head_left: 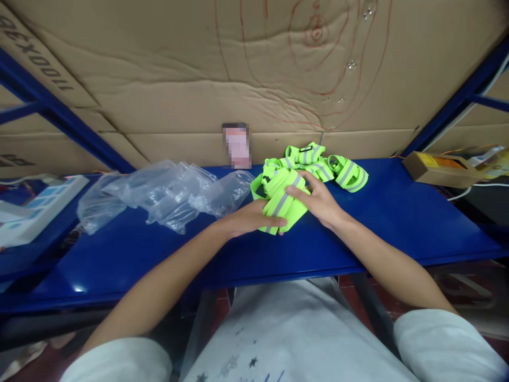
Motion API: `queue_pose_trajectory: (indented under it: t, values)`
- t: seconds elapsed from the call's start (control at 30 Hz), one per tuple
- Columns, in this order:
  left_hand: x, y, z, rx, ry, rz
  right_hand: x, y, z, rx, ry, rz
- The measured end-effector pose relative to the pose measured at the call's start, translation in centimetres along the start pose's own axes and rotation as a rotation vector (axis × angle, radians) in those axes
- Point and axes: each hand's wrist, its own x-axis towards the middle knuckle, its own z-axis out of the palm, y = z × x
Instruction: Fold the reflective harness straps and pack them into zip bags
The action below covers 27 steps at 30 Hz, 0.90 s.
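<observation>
A folded bundle of neon yellow-green reflective strap (pixel 284 199) with silver stripes is held up between both hands over the blue tabletop. My left hand (pixel 254 215) grips its lower left side, with the thumb across the front. From the upper right, my right hand (pixel 318 199) closes on the bundle, thumb on top. Some of the fingers are hidden behind the material. Just behind, more of the same reflective straps (pixel 310 156) lie in a loose heap, one with a dark buckle. A looped coil of strap (pixel 350 174) sits at its right end.
Crumpled clear plastic bags (pixel 170 193) lie left of the hands on the blue table (pixel 119 260). A phone-like object (pixel 237 146), blurred out, leans against the cardboard backing (pixel 167 106). An open cardboard box (pixel 441 168) stands at right; a white power strip (pixel 47 209) is at left.
</observation>
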Motion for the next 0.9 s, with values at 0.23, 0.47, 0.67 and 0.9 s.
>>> queue_pose_trajectory:
  t: [0.23, 0.47, 0.67, 0.9]
  values:
    - [0.2, -0.4, -2.4, 0.170, 0.137, 0.059, 0.0, 0.7, 1.2, 0.239, -0.034, 0.185]
    - [0.0, -0.8, -1.7, 0.266, -0.085, 0.235, 0.5, 1.6, 0.2, 0.355, -0.322, 0.383]
    - [0.6, -1.5, -1.4, 0.486, 0.120, 0.412, 1.3, 4.1, 0.4, 0.108, -0.110, 0.165]
    - [1.0, -1.6, -2.3, 0.438, 0.092, 0.258, 0.4, 4.3, 1.2, -0.330, -0.111, 0.006]
